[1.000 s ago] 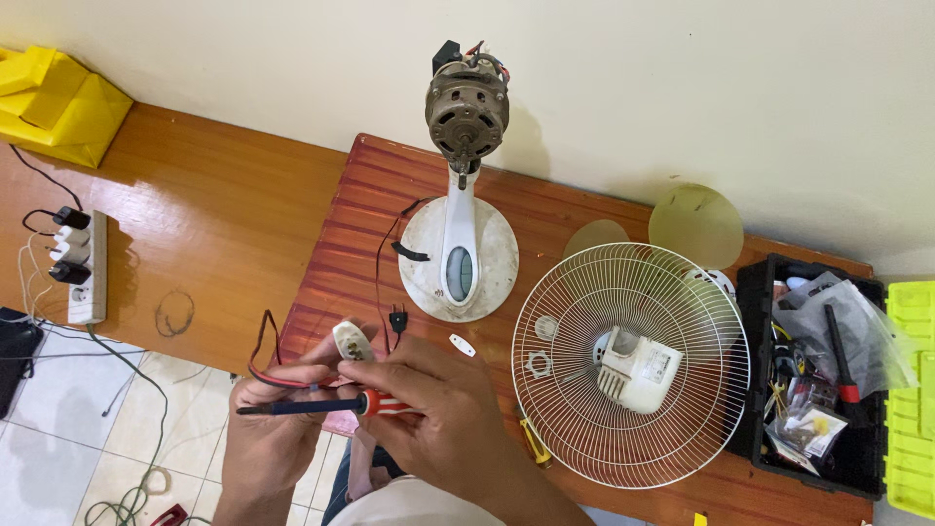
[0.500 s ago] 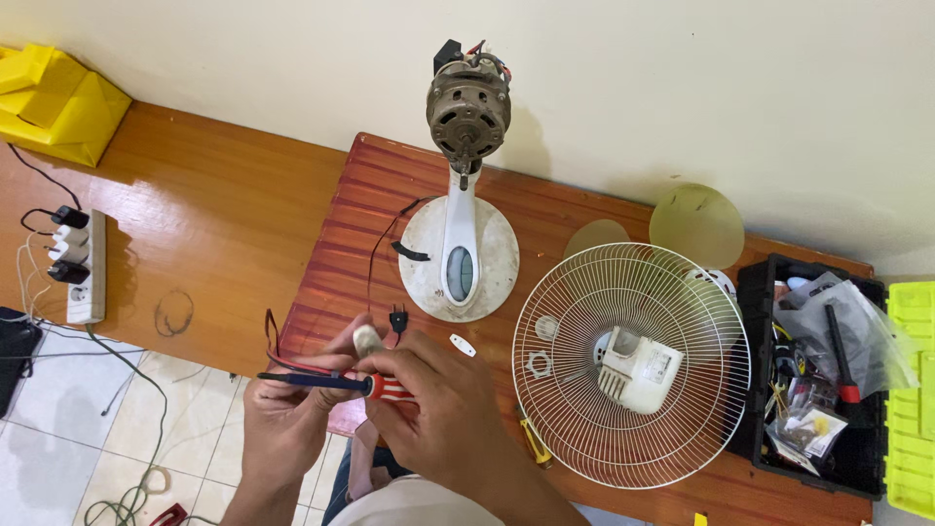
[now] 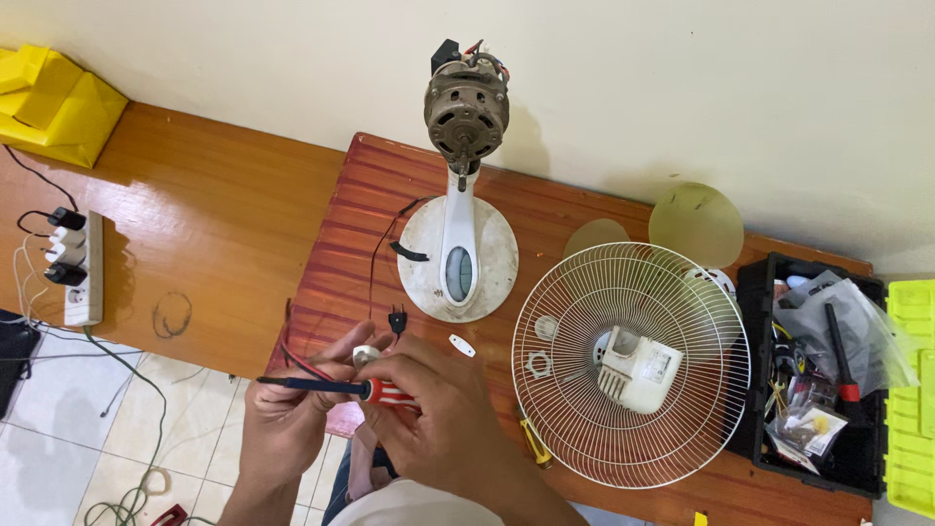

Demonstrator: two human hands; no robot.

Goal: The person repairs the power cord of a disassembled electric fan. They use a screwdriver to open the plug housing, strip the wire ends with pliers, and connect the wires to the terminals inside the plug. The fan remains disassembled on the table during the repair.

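My right hand (image 3: pixel 443 419) grips a screwdriver (image 3: pixel 321 387) by its red and white handle, its dark shaft pointing left across my left hand (image 3: pixel 282 429). The fingers of my left hand pinch a small white part (image 3: pixel 365 356) with red and black wires (image 3: pixel 297 360) trailing from it. Both hands hover over the near edge of the reddish wooden table (image 3: pixel 341 244). A black plug (image 3: pixel 396 319) lies just above them.
A fan stand (image 3: pixel 458 258) with its bare motor (image 3: pixel 466 112) sits behind the hands. To the right lie a white fan grille (image 3: pixel 682 321) with a motor cover (image 3: pixel 638 368), a black toolbox (image 3: pixel 750 292) and a yellow-green box (image 3: pixel 911 390). A power strip (image 3: pixel 83 268) is at the left.
Both hands have drawn closer together. The screwdriver has risen a little and shifted right, and the white part now sits tighter between the fingers.
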